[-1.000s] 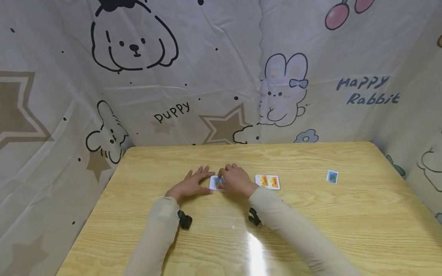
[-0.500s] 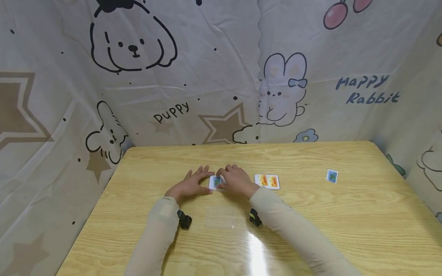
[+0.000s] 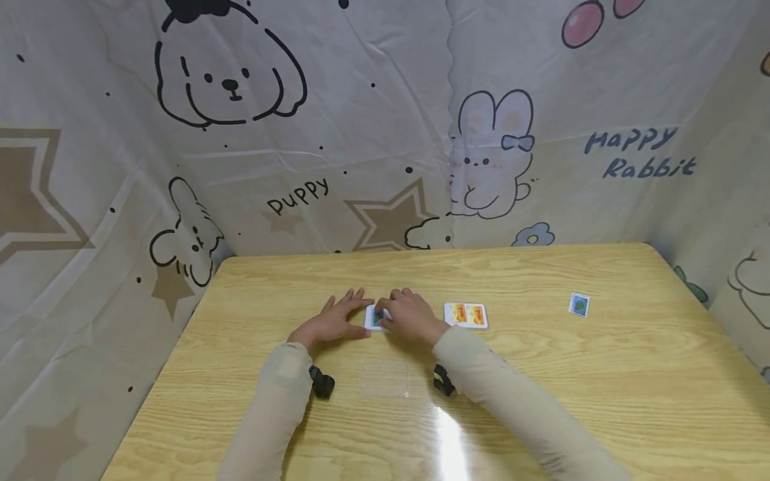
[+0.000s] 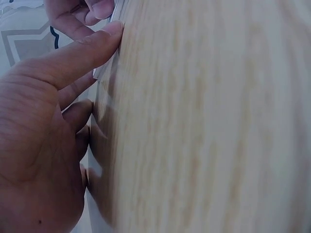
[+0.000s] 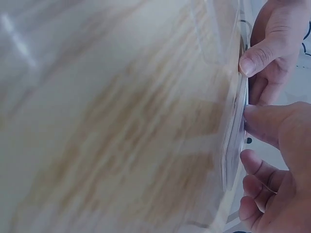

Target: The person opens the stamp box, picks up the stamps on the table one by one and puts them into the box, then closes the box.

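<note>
A white rounded card (image 3: 369,322) with a small blue-green picture card (image 3: 377,317) on it lies flat between my hands at mid table. The left hand (image 3: 331,324) holds it from the left, thumb at the near edge and index finger at the far edge, other fingers spread on the wood. Thumb and index finger of my right hand (image 3: 412,317) pinch the small picture card, covering the right part of the white card. In the right wrist view the white card's edge (image 5: 233,145) shows as thin layers, with the right thumb at its top.
Right of the hands lies a white card with two orange pictures (image 3: 466,314). A loose small blue-green card (image 3: 579,304) is farther right. A clear plastic piece (image 3: 383,379) lies nearer me, between the black wrist cameras. Printed cloth (image 3: 373,133) stands behind the table.
My right fingertips have shifted slightly left over the blue-green picture, hiding more of it. The left hand stays put.
</note>
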`<state>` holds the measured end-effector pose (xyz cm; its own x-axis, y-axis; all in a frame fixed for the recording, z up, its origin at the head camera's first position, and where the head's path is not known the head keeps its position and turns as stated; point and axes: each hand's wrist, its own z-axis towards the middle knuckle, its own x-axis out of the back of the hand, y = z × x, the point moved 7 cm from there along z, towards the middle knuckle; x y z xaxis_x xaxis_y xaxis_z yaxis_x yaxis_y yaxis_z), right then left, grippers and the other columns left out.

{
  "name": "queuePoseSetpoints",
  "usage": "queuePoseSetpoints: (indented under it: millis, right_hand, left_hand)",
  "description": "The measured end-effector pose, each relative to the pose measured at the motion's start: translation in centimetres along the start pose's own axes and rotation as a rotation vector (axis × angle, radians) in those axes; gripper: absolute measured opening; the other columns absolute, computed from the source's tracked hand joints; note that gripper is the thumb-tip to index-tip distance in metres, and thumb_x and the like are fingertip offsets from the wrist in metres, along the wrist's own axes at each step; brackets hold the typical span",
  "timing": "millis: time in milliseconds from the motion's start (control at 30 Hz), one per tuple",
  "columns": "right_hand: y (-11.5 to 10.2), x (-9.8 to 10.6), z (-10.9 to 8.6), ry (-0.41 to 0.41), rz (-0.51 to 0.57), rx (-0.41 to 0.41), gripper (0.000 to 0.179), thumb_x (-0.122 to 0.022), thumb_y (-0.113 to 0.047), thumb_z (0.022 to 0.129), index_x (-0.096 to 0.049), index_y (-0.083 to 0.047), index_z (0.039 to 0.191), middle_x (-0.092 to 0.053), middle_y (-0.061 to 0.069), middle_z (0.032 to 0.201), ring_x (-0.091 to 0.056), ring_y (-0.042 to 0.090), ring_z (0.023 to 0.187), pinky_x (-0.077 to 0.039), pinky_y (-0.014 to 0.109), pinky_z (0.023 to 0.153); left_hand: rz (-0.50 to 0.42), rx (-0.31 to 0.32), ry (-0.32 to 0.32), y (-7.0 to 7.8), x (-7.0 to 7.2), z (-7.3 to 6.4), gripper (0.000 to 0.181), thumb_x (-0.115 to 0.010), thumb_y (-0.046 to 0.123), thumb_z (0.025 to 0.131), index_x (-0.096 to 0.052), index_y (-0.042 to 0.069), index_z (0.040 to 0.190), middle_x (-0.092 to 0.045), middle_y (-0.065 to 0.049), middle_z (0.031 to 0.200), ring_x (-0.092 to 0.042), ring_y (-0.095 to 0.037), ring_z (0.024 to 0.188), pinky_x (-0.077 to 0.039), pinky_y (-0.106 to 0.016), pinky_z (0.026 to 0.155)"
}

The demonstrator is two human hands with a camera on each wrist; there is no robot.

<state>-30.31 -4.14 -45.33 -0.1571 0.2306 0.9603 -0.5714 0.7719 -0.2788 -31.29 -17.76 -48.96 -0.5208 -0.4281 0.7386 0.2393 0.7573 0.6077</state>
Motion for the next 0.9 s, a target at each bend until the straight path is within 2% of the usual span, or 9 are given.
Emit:
queuePoseSetpoints:
  millis: [200,433,733,900]
  right_hand:
    - [0.6,0.9,-0.2,0.002,0.066,0.003,0.035,-0.061,-0.03,0.095,-0.061,-0.014,0.127,-0.061,0.014,0.116,-0.057,0.031,0.106,-0.051,0.046,0.09]
    - [2.1,2.0,-1.3,-0.022,0.136,-0.016,0.038,-0.062,-0.03,0.095,-0.059,-0.013,0.129,-0.061,0.012,0.117,-0.058,0.026,0.103,-0.051,0.041,0.091]
    - [5.2,3.6,-4.6,-0.014,0.294,-0.001,0.041,-0.059,-0.026,0.096,-0.055,-0.006,0.132,-0.059,0.016,0.111,-0.054,0.027,0.102,-0.049,0.043,0.086]
    - [7.6,4.5,-6.6,0.014,0.306,0.006,0.041,-0.059,-0.024,0.096,-0.055,-0.002,0.131,-0.057,0.014,0.105,-0.051,0.026,0.096,-0.046,0.041,0.081]
  left_hand:
    - [-0.005,0.001,0.001,0.5,0.2,0.0,0.074,-0.067,0.041,0.089,-0.033,0.021,0.152,-0.004,-0.005,0.164,0.006,-0.026,0.152,0.012,-0.053,0.12]
    - [-0.003,0.007,0.008,0.5,0.2,0.1,0.074,-0.068,0.039,0.089,-0.034,0.019,0.151,-0.005,-0.007,0.164,0.005,-0.028,0.152,0.011,-0.055,0.12]
    - [-0.005,0.007,0.013,0.2,0.0,0.1,0.075,-0.069,0.04,0.087,-0.035,0.02,0.151,-0.006,-0.006,0.164,0.005,-0.028,0.152,0.011,-0.054,0.12]
    - [-0.008,0.0,0.012,0.1,-0.1,-0.1,0.075,-0.068,0.041,0.087,-0.033,0.022,0.151,-0.005,-0.005,0.164,0.005,-0.027,0.152,0.01,-0.053,0.12]
